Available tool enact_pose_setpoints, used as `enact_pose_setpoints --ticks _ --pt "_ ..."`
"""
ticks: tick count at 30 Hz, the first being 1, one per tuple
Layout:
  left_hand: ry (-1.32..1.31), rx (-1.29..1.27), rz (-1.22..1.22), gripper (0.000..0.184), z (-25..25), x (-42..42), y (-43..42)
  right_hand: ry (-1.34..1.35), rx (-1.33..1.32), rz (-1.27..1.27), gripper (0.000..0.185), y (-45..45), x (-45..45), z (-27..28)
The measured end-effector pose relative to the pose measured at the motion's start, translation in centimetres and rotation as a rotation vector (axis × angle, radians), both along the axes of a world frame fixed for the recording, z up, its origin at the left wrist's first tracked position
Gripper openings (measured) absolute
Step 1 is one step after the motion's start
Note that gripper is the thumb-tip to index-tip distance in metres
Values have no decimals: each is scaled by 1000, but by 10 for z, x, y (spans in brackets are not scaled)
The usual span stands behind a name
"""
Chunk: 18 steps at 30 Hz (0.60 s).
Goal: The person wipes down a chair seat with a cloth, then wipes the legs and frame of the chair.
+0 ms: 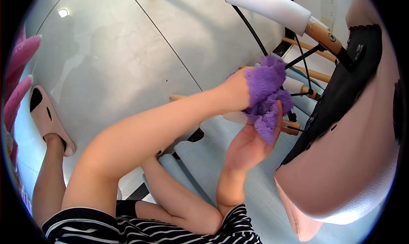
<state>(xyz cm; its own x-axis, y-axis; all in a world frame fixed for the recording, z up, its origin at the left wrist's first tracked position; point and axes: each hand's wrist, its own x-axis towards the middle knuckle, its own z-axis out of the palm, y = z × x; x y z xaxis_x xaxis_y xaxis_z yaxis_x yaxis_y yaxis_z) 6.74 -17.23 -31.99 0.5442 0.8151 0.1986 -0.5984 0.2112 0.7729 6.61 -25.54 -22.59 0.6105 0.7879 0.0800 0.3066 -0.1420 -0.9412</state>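
Observation:
A purple fuzzy cloth [268, 97] is bunched between my two hands, close to the black metal struts under a pink chair [336, 176]. My left hand [238, 88] reaches in from the left with its fingers hidden by the cloth, which it grips. From below, my right hand [251, 148] holds the cloth's lower end, one finger stretched up along its edge. The chair lies tipped at the right, its black underside plate [355, 73] facing my hands. One wooden leg [321, 33] with a white sleeve [268, 7] extends across the top.
Pale blue fabric [251, 193] lies beneath my hands. Further wooden legs [315, 73] show behind the struts. Grey tiles [128, 60] cover the floor, and a pink slipper [53, 120] is on my foot at left. Pink objects [21, 73] stand at the left edge.

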Motion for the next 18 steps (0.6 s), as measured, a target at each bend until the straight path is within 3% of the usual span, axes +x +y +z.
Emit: enact_pose_setpoints --ticks 2,5,7,8,11,15,18 --pt "-195 -41 -191 36 -12 -8 1 21 -15 11 46 -4 0 -6" --pt "-195 15 -272 40 -19 -24 2 69 -41 -23 45 -8 -8 -10" --pt "-34 344 123 40 -19 -22 -2 92 -73 -56 45 -12 -10 -11" --pt "9 126 -311 36 -25 -27 -3 106 -79 -60 44 -14 -12 -13" --pt "69 -137 -461 32 -18 -39 -8 124 -128 -71 43 -17 -17 -16" --pt "35 -238 -359 25 -46 -39 -31 201 -199 -82 42 -24 -19 -25" --pt "318 -5 -272 24 -63 -54 -27 237 -233 -93 40 -21 -24 -30"
